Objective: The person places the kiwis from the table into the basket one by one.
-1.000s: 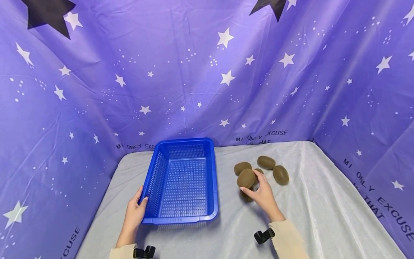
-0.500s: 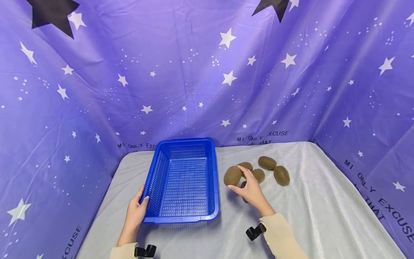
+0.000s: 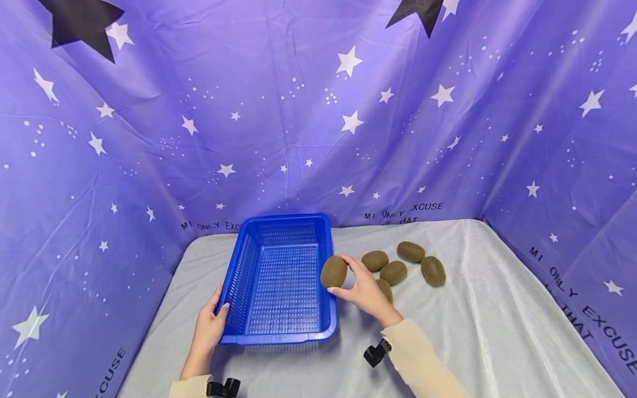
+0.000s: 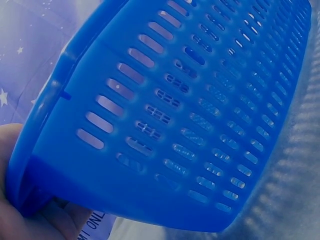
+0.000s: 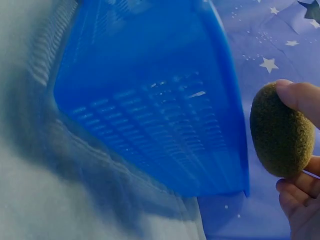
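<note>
A brown fuzzy kiwi [image 3: 334,272] is pinched between the thumb and fingers of my right hand [image 3: 365,290], above the right rim of a blue plastic basket [image 3: 278,336]. The right wrist view shows the same kiwi [image 5: 280,131] held up beside the basket's outer wall [image 5: 145,115]. With my left hand [image 3: 209,327] I grip the basket's near left rim, thumb on top. In the left wrist view the slotted basket wall [image 4: 165,130] fills most of the picture, and part of the left hand [image 4: 20,215] shows at the rim. Nothing lies inside the basket.
Several more kiwis lie on the grey cloth to the right of the basket, among them a far kiwi [image 3: 411,251] and a rightmost kiwi [image 3: 433,271]. One kiwi [image 3: 384,291] is partly hidden by my right hand. A purple star-printed curtain [image 3: 288,121] surrounds the table.
My right hand has carried the kiwi leftward from above the other kiwis to the basket's right rim. My left hand and the basket have stayed in place.
</note>
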